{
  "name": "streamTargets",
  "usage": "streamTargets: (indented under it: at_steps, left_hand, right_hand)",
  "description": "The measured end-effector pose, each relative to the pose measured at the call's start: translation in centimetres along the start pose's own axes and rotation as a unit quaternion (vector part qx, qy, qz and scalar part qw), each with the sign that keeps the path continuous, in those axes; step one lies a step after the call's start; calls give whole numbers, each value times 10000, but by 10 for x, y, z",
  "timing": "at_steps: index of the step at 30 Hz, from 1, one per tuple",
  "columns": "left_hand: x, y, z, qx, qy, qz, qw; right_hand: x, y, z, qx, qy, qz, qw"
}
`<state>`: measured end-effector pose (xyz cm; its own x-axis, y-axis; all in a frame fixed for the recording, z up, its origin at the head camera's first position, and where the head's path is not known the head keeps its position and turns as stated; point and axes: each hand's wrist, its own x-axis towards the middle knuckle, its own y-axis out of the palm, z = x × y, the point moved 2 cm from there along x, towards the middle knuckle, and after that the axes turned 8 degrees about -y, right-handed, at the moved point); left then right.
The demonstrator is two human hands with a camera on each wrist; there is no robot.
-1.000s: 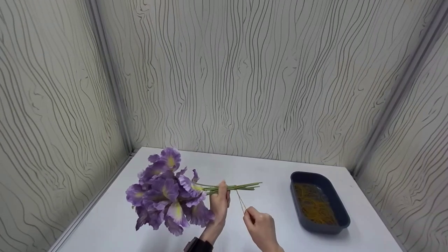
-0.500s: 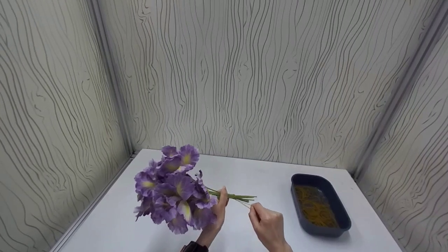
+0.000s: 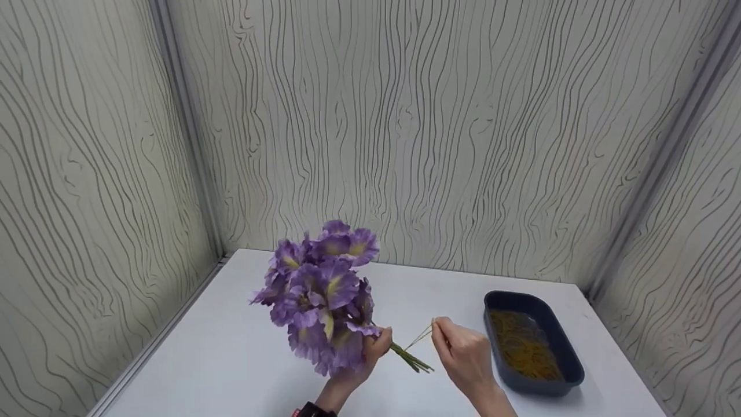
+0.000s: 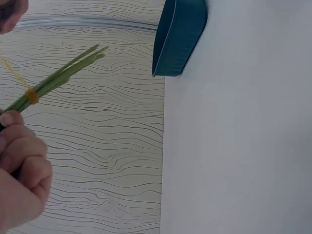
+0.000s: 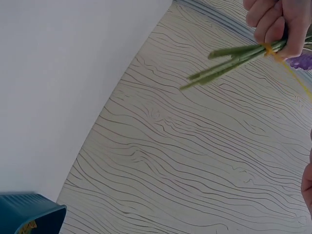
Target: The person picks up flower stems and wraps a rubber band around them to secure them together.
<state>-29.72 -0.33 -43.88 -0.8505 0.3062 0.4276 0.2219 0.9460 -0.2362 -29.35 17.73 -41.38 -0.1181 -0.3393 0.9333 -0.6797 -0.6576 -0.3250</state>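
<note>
A bunch of purple irises (image 3: 324, 289) with yellow throats leans to the upper left in the head view, its green stems (image 3: 414, 358) pointing down to the right. My left hand (image 3: 370, 358) grips the stems just under the blooms, fingers curled round them, as the left wrist view also shows. A yellow rubber band (image 4: 32, 95) wraps the stems beyond that hand. My right hand (image 3: 468, 354) pinches a loop of the band and stretches it away from the stems. In the right wrist view the band (image 5: 267, 48) sits right beside the left hand's fingers.
A dark blue plastic tub (image 3: 570, 353) with many yellow rubber bands (image 3: 524, 347) in it stands on the white table (image 3: 214, 347), to the right of my right hand. Walls with a wood-grain pattern (image 3: 399, 133) enclose the table at the back and sides.
The irises have swung up and to the right, and the stem ends now tip downward. My right hand has moved right and slightly up, still stretching the rubber band.
</note>
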Motion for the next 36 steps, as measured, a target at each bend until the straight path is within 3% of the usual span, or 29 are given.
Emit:
streamTargets:
  at_steps: [1,3,6,8,12,17,23,27,32,36]
  left_hand:
    - [1,0,-4,175,-294,-309,9989]
    - [2,0,3,-87,-693,-90,9975]
    - [4,3,13,-789,-1217,511,9881]
    - [3,4,14,-1266,-1461,1060,9754]
    - [1,4,10,-1635,-1354,2039,9557]
    - [-2,2,6,-1798,-1050,2562,9439]
    - [-3,6,5,-1972,-1227,2634,9363]
    - [-1,13,1,-2445,-1111,2535,9293]
    - [3,24,-4,-2980,-746,2423,9203]
    - [5,30,-6,-3140,-627,2066,9246]
  right_hand:
    - [0,-1,-2,26,-31,31,10000]
    - [0,-2,-6,103,-51,109,9999]
    - [-1,-3,-12,284,28,220,9994]
    - [-2,-3,-16,395,100,278,9988]
    - [-9,0,-21,614,305,447,9966]
    - [-18,5,-25,636,484,677,9945]
    - [-26,12,-26,614,472,586,9953]
    - [-31,17,-22,725,628,434,9944]
    - [-39,28,-14,1190,1068,396,9863]
    - [-47,34,-6,1546,1634,385,9736]
